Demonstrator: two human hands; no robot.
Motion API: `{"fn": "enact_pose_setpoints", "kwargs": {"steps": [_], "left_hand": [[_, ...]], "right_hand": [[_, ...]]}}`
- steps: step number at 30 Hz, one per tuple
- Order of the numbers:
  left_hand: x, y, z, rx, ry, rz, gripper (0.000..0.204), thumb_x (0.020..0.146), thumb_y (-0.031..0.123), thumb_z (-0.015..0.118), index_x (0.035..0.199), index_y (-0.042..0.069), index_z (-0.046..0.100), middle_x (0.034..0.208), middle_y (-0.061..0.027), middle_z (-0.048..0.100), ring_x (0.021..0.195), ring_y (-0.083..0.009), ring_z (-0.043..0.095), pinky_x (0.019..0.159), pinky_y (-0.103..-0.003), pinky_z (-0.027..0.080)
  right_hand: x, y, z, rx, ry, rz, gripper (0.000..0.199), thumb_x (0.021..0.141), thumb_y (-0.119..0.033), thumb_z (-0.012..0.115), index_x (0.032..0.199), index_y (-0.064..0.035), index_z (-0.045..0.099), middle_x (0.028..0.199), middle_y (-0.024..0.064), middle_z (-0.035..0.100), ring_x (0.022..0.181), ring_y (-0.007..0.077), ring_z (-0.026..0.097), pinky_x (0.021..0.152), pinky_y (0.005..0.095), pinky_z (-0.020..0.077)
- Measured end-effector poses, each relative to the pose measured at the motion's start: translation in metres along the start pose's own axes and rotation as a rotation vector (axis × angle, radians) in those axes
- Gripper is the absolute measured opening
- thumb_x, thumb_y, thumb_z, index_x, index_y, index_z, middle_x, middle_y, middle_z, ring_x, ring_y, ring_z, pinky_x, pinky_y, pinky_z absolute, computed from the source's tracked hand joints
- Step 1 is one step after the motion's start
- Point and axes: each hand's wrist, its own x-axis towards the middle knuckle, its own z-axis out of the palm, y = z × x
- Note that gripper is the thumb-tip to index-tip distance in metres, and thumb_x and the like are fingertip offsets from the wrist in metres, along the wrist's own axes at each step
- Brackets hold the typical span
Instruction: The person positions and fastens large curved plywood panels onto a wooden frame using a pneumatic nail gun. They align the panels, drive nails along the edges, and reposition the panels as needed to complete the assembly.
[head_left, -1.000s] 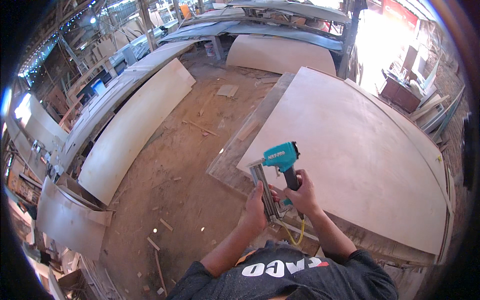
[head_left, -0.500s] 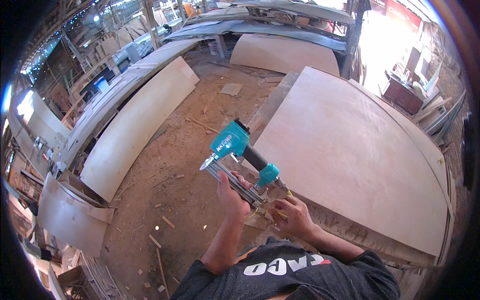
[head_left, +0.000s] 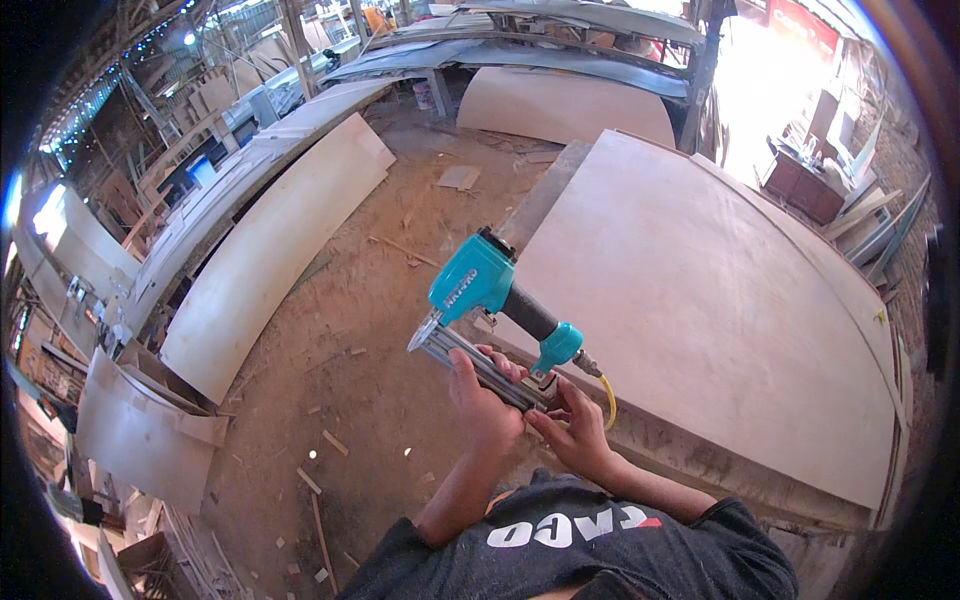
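A teal pneumatic nail gun (head_left: 470, 280) with a black-gripped handle is held up in front of me, its nose toward the left. My left hand (head_left: 485, 408) is wrapped from below around its grey metal magazine (head_left: 452, 350). At the magazine's rear end my right hand (head_left: 582, 430) is closed, thumb and fingers pinching it; part of that end is hidden by the fingers. A yellow air hose (head_left: 612, 405) leaves the handle's fitting and curves down behind my right hand.
On my right lies a wide pale plywood sheet (head_left: 700, 300) on a stack. A long plywood panel (head_left: 280, 250) leans against a bench on the left, and another panel (head_left: 570, 105) stands at the back. Wood scraps (head_left: 335, 443) litter the brown floor.
The nail gun and both hands have shifted slightly right. My right hand has moved from near the hose onto the magazine's rear end. The hose now shows as a curve.
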Motion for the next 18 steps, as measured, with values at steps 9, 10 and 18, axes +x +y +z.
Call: {"fn": "enact_pose_setpoints", "kwargs": {"steps": [9, 10, 18], "left_hand": [[-0.005, -0.011, 0.007, 0.08, 0.001, -0.005, 0.05, 0.108, 0.063, 0.05, 0.112, 0.012, 0.052, 0.082, -0.0027, 0.054, 0.076, -0.0198, 0.054, 0.087, -0.046, 0.048], [-0.006, -0.012, 0.009, 0.081, 0.012, -0.011, 0.05, 0.108, 0.062, 0.05, 0.112, 0.012, 0.052, 0.082, -0.0028, 0.054, 0.075, -0.0199, 0.054, 0.087, -0.046, 0.048], [-0.005, -0.013, 0.014, 0.064, 0.027, 0.002, 0.049, 0.11, 0.061, 0.048, 0.112, 0.012, 0.051, 0.081, -0.0031, 0.053, 0.074, -0.0195, 0.055, 0.085, -0.046, 0.05]], "right_hand": [[-0.003, -0.004, -0.005, 0.074, 0.07, 0.036, 0.069, 0.092, -0.02, 0.084, 0.145, 0.0124, 0.054, 0.114, 0.0229, 0.074, 0.1, 0.0251, 0.076, 0.078, 0.0362, 0.0645], [-0.002, -0.003, -0.007, 0.054, 0.064, 0.044, 0.069, 0.092, -0.02, 0.084, 0.145, 0.0126, 0.054, 0.114, 0.0232, 0.074, 0.1, 0.0253, 0.076, 0.079, 0.0365, 0.0637], [-0.002, -0.001, -0.009, -0.011, 0.134, 0.039, 0.067, 0.093, -0.022, 0.083, 0.145, 0.0082, 0.055, 0.11, 0.0226, 0.073, 0.098, 0.0245, 0.075, 0.082, 0.038, 0.0615]]}}
